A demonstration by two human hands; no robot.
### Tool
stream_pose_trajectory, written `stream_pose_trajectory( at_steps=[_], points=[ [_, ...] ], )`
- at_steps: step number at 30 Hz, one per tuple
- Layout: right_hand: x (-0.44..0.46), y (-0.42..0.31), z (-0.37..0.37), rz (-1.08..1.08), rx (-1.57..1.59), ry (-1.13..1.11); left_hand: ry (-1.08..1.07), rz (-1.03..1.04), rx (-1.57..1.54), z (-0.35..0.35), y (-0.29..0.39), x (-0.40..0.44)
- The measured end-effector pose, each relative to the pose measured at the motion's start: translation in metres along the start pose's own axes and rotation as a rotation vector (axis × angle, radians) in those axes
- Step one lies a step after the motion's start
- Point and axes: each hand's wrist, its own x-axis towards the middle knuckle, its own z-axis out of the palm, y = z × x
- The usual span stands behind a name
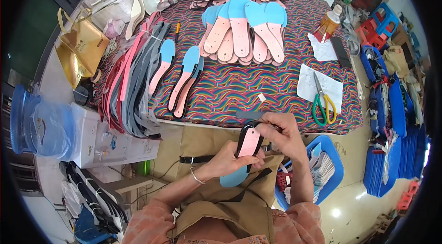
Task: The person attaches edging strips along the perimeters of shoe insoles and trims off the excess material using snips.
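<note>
Low in front of me, over my lap, my left hand [230, 156] is closed around a pink and blue shoe insole [249, 142]. Its pink heel end points up toward the table, and the blue end [235, 178] hangs below the hand. Around the heel runs a black edging strip. My right hand [282, 131] is pinched at the heel's right side on this strip; the fingertips are partly hidden. On the table ahead lie edged insoles [184, 80] with black rims, and a large pile of pink and blue insoles [239, 28].
Bundled grey and red strips [138, 78] hang over the table's [221, 87] left edge. Scissors [321, 101] lie on paper at right, near a bottle [328, 24] and a dark phone-like slab [340, 51]. A blue basket [331, 170] with insoles stands by my right arm.
</note>
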Motion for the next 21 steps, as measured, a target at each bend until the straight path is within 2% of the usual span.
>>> stream_pose_trajectory(
  at_steps=[3,5,7,10,11,13,14,16,17,19,20,21],
  points=[
    [0.001,0.006,0.001,-0.019,-0.089,0.015,0.02,-0.005,0.069,0.004,-0.004,0.002],
    [-0.001,0.013,0.004,-0.012,0.104,0.028,0.065,0.015,0.139,0.004,-0.006,0.002],
    [-0.007,0.014,0.012,-0.027,0.128,0.054,0.092,0.042,0.239,0.003,-0.007,0.0],
    [-0.017,0.017,0.028,-0.017,0.272,0.286,0.085,0.037,0.269,0.006,-0.005,-0.001],
    [-0.019,0.02,0.036,-0.016,0.27,0.29,0.081,0.036,0.268,0.007,-0.002,-0.001],
    [-0.019,0.029,0.047,-0.107,0.471,0.523,0.07,-0.035,0.441,0.006,0.004,0.0],
    [-0.02,0.032,0.044,-0.107,0.472,0.525,0.068,-0.035,0.442,0.007,0.004,0.001],
    [-0.026,0.038,0.033,0.053,0.51,0.385,0.053,-0.104,0.042,0.01,0.003,0.002],
    [-0.025,0.036,0.029,0.051,0.512,0.385,0.054,-0.104,0.044,0.009,0.004,0.002],
    [-0.02,0.026,0.015,-0.04,0.312,0.198,0.004,-0.135,0.003,0.009,0.006,0.003],
    [-0.02,0.018,0.009,0.011,0.176,0.119,0.003,-0.133,0.003,0.009,0.006,0.002],
    [-0.017,0.017,0.007,0.007,0.174,0.12,-0.012,-0.107,0.026,0.008,0.005,0.003]
  ],
)
